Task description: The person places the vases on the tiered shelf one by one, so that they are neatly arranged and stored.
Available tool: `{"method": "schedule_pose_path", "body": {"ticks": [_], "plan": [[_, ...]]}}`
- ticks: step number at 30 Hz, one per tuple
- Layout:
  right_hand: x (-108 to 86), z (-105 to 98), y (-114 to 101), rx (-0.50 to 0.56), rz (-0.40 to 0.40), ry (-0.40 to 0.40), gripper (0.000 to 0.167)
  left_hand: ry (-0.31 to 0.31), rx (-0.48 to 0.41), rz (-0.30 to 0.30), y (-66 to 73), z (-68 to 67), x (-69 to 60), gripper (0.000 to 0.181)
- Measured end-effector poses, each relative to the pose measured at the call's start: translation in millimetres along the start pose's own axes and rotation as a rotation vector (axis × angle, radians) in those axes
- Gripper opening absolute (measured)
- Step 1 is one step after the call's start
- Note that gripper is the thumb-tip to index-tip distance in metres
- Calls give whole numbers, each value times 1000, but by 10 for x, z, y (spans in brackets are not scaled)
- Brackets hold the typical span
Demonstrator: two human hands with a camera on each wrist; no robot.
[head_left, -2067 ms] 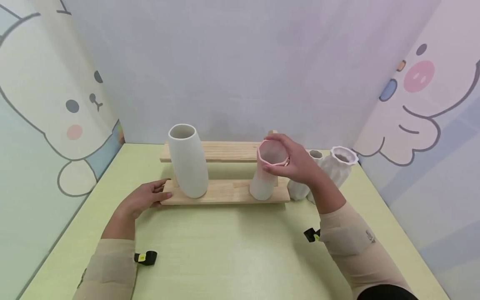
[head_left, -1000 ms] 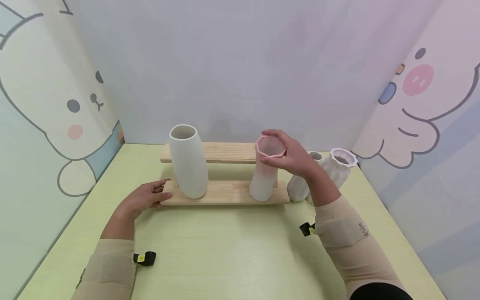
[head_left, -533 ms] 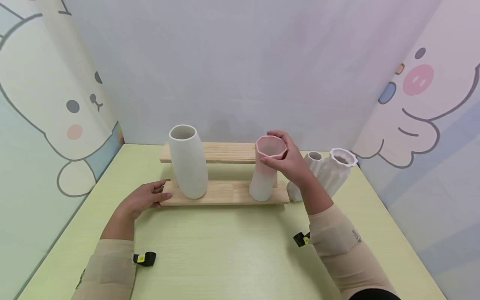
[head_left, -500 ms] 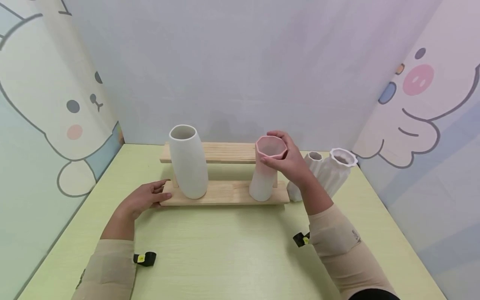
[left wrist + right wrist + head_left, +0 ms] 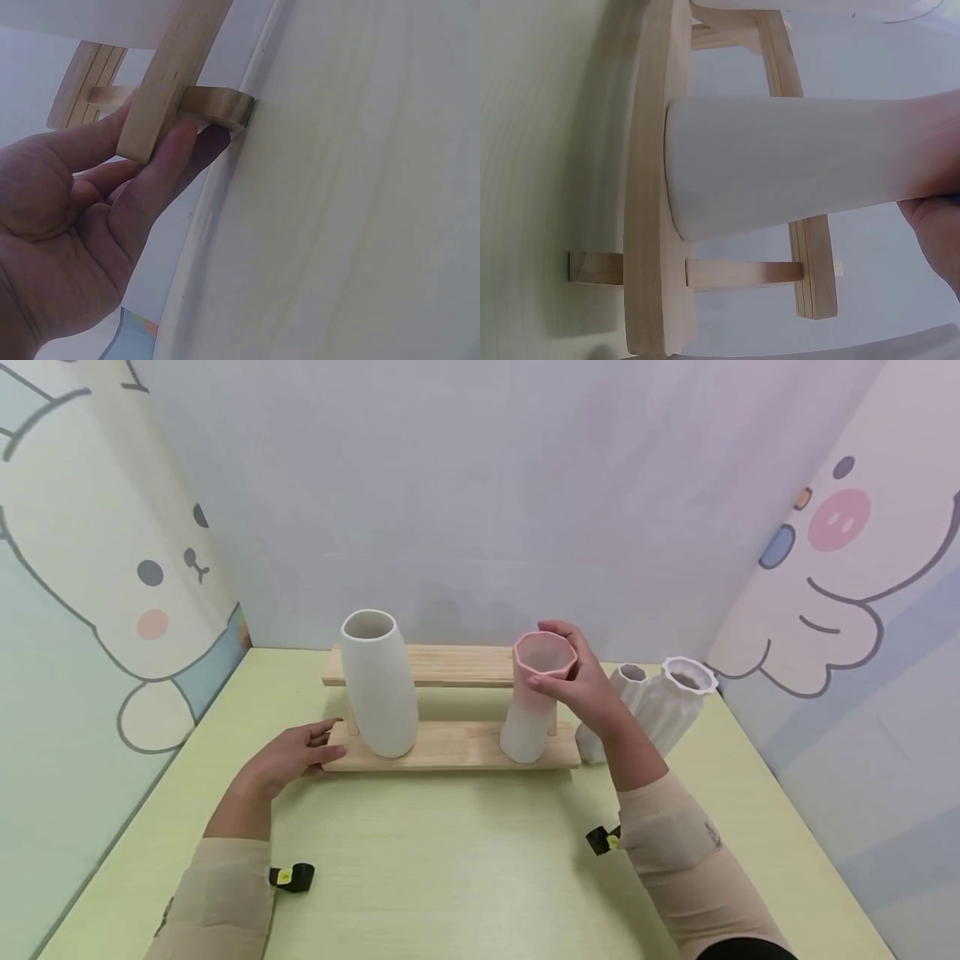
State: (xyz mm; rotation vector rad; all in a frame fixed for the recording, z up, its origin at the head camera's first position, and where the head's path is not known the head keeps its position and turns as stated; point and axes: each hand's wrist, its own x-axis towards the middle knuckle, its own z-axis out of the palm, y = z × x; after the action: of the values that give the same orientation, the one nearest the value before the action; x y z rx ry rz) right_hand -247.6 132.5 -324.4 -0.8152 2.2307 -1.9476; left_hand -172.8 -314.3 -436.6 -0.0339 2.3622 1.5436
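A two-tier wooden shelf [image 5: 457, 746] stands on the table, its upper board further back. At its left end my left hand [image 5: 288, 756] grips the lower board, thumb on top and fingers beneath; the left wrist view shows the board [image 5: 161, 97] between thumb and fingers. Toward the right end of the lower board stands a pink-and-white vase [image 5: 527, 722], upright on the wood. My right hand [image 5: 581, 681] holds it round its pink rim from the right. In the right wrist view the vase's white base [image 5: 727, 165] meets the board. A tall white vase [image 5: 381, 693] stands on the board's left part.
Two more white vases stand on the table right of the shelf: a fluted one with a wavy rim [image 5: 678, 697] and a smaller one [image 5: 628, 681], partly hidden by my right hand. Cartoon-printed walls [image 5: 480, 510] enclose the pale green table [image 5: 450, 860] behind and at both sides.
The right hand first shifted the pink-and-white vase's top slightly left and upright, then the wrist swung left and lower round the rim. The left hand keeps its hold on the shelf.
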Motion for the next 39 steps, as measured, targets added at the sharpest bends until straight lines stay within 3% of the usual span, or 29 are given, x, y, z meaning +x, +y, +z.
{"method": "schedule_pose_path", "body": {"ticks": [5,8,17,22,25,29,35,39], "plan": [[-23,-44,19,71,-142,-93,95,2,-3,2,-18,4,-6,86],[-58,-80,-11,60,-246,-120,103,7,-1,-1,-23,-2,-2,87],[-340,-260,-260,-172,-540,-73,120,6,15,-6,7,-8,7,88],[-600,-365,-497,-399,-620,53,120,4,11,-15,4,2,-7,88],[-738,-461,-574,-552,-611,159,121,6,12,-14,13,1,-9,87],[-833,-711,-446,-649,-561,286,124,7,9,-17,21,-5,-11,87],[-970,-1030,-236,-676,-327,445,125,-2,-2,-21,3,-13,-4,88],[-1032,-1145,-134,-697,-211,494,123,-1,8,-33,-8,-9,-2,89]]}}
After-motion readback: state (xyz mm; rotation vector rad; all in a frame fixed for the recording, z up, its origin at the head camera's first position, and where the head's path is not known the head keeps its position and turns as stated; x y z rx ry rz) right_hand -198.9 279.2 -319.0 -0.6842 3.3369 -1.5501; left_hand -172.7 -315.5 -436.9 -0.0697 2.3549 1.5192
